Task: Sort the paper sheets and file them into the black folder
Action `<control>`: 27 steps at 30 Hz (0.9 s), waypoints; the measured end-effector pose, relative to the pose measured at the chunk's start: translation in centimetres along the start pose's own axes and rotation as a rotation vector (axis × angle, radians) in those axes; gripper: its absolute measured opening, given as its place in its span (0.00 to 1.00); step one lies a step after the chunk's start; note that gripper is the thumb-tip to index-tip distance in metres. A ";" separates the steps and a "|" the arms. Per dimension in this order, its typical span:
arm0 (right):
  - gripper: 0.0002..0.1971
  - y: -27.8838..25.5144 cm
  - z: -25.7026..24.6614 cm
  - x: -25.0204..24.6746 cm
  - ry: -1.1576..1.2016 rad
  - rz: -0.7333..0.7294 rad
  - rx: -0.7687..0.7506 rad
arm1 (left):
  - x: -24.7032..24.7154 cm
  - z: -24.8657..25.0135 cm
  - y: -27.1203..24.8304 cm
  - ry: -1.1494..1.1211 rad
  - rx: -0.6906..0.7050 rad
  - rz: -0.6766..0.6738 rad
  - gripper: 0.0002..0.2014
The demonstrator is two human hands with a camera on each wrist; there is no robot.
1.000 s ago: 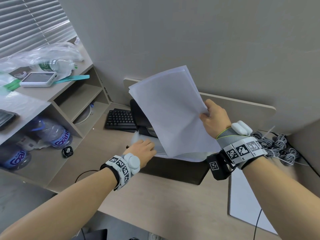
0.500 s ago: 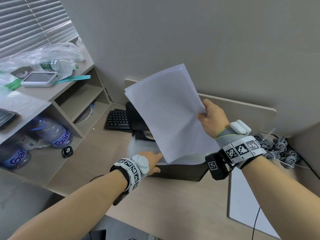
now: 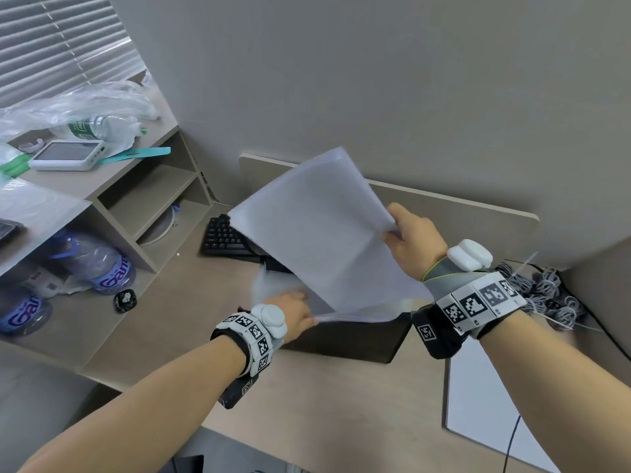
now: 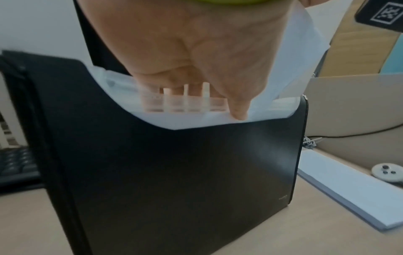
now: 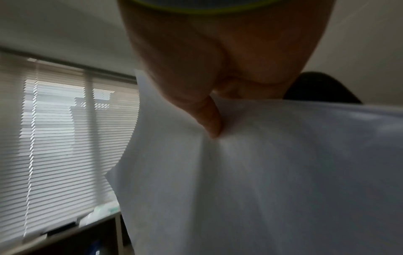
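A black expanding folder point(image 3: 348, 339) point(image 4: 174, 172) stands upright on the desk, its mouth open and translucent tabbed dividers showing. My left hand point(image 3: 295, 315) point(image 4: 196, 89) reaches into that mouth: the fingers sit behind the dividers and the thumb point(image 4: 237, 110) presses on the front one, pinching them. My right hand point(image 3: 408, 233) pinches a few white paper sheets point(image 3: 324, 240) point(image 5: 261, 181) by their right edge, thumb point(image 5: 210, 120) on top. The sheets hang tilted above the folder, their lower edge at its mouth beside my left hand.
A stack of white paper point(image 3: 485, 407) point(image 4: 348, 188) lies on the desk at the right. A black keyboard point(image 3: 222, 237) sits behind the folder. Shelves point(image 3: 112, 206) with water bottles point(image 3: 99, 268) stand left, and a cable bundle point(image 3: 549, 295) lies far right.
My left hand slid nearer along the folder's top and went into the dividers. The sheets in my right hand came down slightly, toward the folder's mouth.
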State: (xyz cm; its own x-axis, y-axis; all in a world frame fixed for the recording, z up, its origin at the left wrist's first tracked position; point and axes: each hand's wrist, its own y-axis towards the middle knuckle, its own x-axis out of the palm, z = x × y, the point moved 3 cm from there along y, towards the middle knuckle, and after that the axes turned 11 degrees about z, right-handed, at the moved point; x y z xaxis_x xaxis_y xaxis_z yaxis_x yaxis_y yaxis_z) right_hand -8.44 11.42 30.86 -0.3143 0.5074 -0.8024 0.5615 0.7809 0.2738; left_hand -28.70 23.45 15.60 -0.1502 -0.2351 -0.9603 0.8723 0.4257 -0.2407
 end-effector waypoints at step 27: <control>0.15 0.9 -0.2 3.0 -0.397 -0.306 -0.168 | -0.4 -1.6 0.4 0.301 -0.059 -0.149 0.09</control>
State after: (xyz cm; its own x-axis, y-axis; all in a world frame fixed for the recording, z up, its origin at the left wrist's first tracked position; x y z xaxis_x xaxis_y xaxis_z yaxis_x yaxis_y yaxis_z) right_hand -9.07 13.76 28.81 -0.1121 0.0958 -0.9891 0.3486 0.9359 0.0511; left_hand -29.09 25.10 15.63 -0.4122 -0.0341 -0.9105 0.8031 0.4582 -0.3808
